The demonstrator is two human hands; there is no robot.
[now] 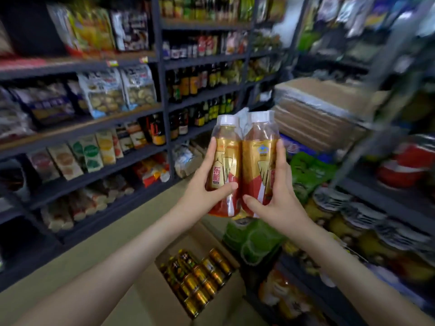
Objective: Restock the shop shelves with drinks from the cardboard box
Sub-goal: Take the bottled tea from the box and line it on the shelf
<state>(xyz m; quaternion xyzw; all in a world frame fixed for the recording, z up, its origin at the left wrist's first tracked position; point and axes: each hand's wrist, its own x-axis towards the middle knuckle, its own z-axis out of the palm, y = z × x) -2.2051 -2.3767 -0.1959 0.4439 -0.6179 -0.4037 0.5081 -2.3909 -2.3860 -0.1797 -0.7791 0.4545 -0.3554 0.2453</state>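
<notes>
A plastic-wrapped pair of drink bottles (244, 158) with white caps and gold-and-red labels is held upright in the aisle at chest height. My left hand (207, 187) grips the left bottle and my right hand (277, 196) grips the right bottle, thumbs across the front. Below on the floor stands an open cardboard box (164, 297) with several gold drink cans (200, 278) lying in it. The back of the pack is hidden.
Dark shelves on the left (98, 128) hold snack bags, biscuit packs and bottles. Right-hand shelves (367, 201) carry jars, green bags and red tubs. Wrapped stacked cardboard (324, 109) sits at the aisle's far end. The floor (98, 250) is beige.
</notes>
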